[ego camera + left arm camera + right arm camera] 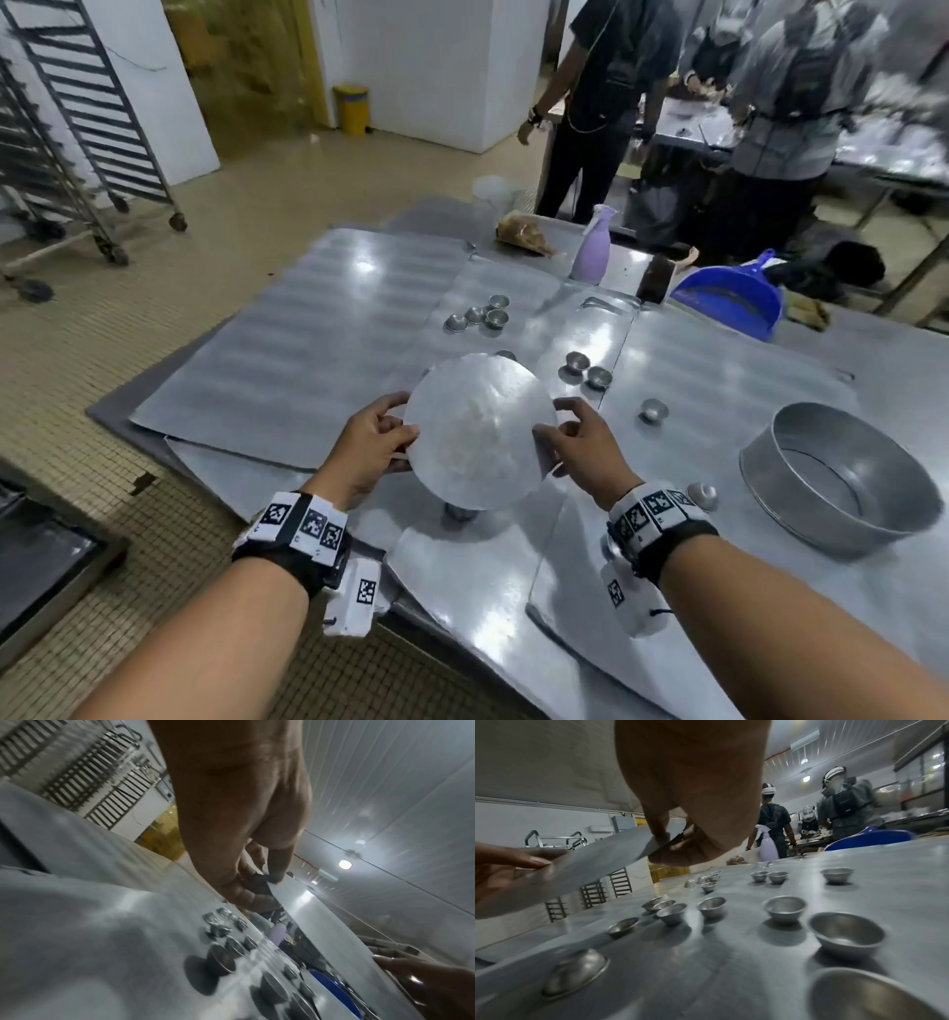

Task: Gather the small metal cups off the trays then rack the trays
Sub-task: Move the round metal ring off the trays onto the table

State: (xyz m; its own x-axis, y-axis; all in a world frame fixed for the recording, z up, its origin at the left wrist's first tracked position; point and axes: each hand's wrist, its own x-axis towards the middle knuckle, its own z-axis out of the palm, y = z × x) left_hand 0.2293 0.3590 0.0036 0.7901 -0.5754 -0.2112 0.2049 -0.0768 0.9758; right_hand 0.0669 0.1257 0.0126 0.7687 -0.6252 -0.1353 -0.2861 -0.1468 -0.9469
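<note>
holding a thin round metal disc (480,431) by its rim, we have our left hand (367,447) pinching one side, thumb over the top and fingers curled beneath, and our right hand (583,452) pinching the opposite side the same way; both grips are closed on the rim and carry nothing else; we judge the two-sided hold is there because the disc is wide and too thin for one hand to steady; it hangs above the trays, tilted, clear of the surface; its face is dull grey aluminium, smooth, with a pale floury smear near the middle.

taking the disc as our landmark: under its near edge a small metal cup (458,512) peeks out; beyond its far edge a cluster of cups (480,316) sits together, some upright, some turned over; to its right a pair of cups (585,367) stand side by side, and a single cup (653,411) stands further right; the right wrist view shows the cups as shallow, round-bottomed bowls of brushed metal, thin-rimmed and light-looking, so we expect them to slide and tip easily; they rest on flat trays (318,329), overlapping sheets with a faint ripple in the sheen; far right of the disc stands a deep round tin (834,478), open and straight-walled, a likely place to gather cups; far left of it, well apart on the floor, waits the wheeled rack (87,139) with its rows of runners.
</note>
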